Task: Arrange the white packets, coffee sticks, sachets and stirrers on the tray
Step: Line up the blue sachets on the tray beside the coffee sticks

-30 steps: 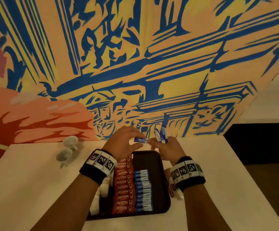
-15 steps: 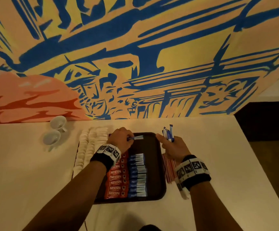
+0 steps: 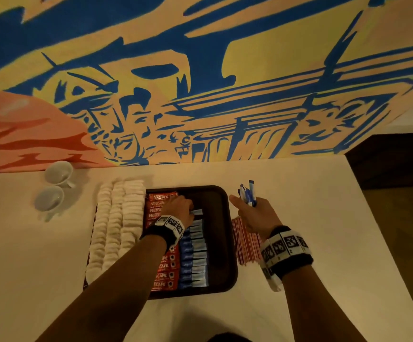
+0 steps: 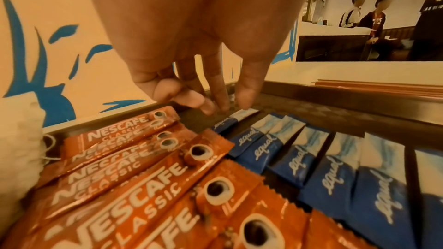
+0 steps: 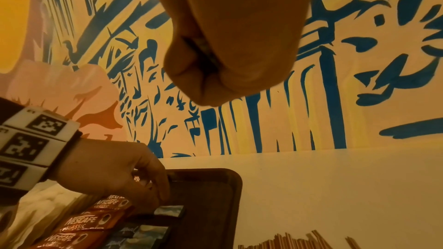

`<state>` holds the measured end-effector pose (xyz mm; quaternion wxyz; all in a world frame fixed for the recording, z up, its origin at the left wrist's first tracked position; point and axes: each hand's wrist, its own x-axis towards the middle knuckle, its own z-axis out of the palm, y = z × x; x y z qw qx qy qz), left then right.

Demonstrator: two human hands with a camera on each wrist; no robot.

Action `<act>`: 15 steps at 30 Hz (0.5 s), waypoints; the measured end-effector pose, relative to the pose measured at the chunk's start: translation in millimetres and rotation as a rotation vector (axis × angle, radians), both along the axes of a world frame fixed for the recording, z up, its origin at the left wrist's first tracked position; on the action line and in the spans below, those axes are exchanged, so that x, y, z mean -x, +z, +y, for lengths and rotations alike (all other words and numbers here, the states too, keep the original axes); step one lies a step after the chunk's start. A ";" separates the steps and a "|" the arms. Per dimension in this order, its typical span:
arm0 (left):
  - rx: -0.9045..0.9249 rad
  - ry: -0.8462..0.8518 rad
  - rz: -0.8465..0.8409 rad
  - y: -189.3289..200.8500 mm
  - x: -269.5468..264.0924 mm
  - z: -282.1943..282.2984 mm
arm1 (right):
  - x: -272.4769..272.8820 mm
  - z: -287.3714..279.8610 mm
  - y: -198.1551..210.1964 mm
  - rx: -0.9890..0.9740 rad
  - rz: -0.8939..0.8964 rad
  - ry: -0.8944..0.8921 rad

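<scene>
A dark brown tray (image 3: pixel 219 228) holds rows of white packets (image 3: pixel 116 218), red Nescafe coffee sticks (image 3: pixel 162 270) and blue Equal sachets (image 3: pixel 195 262). My left hand (image 3: pixel 178 207) is low over the far end of the sachet row. Its thumb and fingertips (image 4: pixel 246 101) pinch the pale end of one blue sachet (image 4: pixel 239 117), which lies flat on the tray. Right of the tray, my right hand (image 3: pixel 252 213) hovers with its fist closed round several upright blue sachets (image 3: pixel 247 196). Red-striped stirrers (image 3: pixel 246 243) lie on the table beside the tray's right rim.
Two white cups (image 3: pixel 57 172) lie on their sides at the table's far left. A painted wall (image 3: pixel 200 95) runs along the table's back edge. The table's right edge (image 3: pixel 363 206) drops to a dark floor. People stand at a counter (image 4: pixel 335 29) further off.
My left hand took a blue sachet at the right hand, carried it left and down, and now has it lying at the far end of the sachet row. The right hand stayed put.
</scene>
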<state>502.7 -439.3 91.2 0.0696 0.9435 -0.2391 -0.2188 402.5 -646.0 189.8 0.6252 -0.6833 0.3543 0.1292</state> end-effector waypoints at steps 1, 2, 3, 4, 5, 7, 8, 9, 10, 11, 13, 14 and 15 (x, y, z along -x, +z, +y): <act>-0.010 -0.012 -0.002 -0.9 -0.1 -0.8 | -0.3 1.1 -0.5 0.002 -0.002 0.007; -0.020 -0.020 -0.005 -1.6 0.1 -1.2 | -0.4 2.1 -1.7 0.006 -0.008 0.017; -0.029 -0.026 -0.007 -2.2 0.3 -0.9 | -0.1 3.2 -2.5 0.009 -0.017 0.027; -0.033 -0.031 -0.006 -3.6 0.5 -0.1 | 0.2 4.2 -3.0 0.014 -0.024 0.034; -0.036 -0.037 0.001 -4.7 1.0 0.5 | 0.5 5.0 -3.0 0.020 -0.030 0.042; -0.030 -0.045 0.015 -4.8 3.6 1.7 | 1.2 6.0 -3.2 0.033 -0.037 0.059; -0.019 -0.049 0.020 -4.1 5.0 2.1 | 1.6 6.7 -3.1 0.038 -0.036 0.065; -0.002 -0.047 0.021 -3.3 6.4 2.5 | 2.2 7.6 -3.2 0.043 -0.032 0.066; 0.014 -0.042 0.015 -1.8 7.8 3.0 | 2.8 8.7 -2.9 0.052 -0.026 0.069; 0.038 -0.028 0.005 1.3 8.9 3.6 | 3.3 10.3 -1.5 0.065 -0.022 0.076; 0.107 0.022 -0.025 11.0 9.6 6.5 | 4.4 14.8 2.0 0.084 -0.021 0.103; 0.151 0.050 -0.044 17.6 9.1 8.7 | 4.9 17.7 4.5 0.078 -0.027 0.113; 0.192 0.078 -0.056 26.5 8.8 10.9 | 5.4 21.2 8.3 0.065 -0.034 0.122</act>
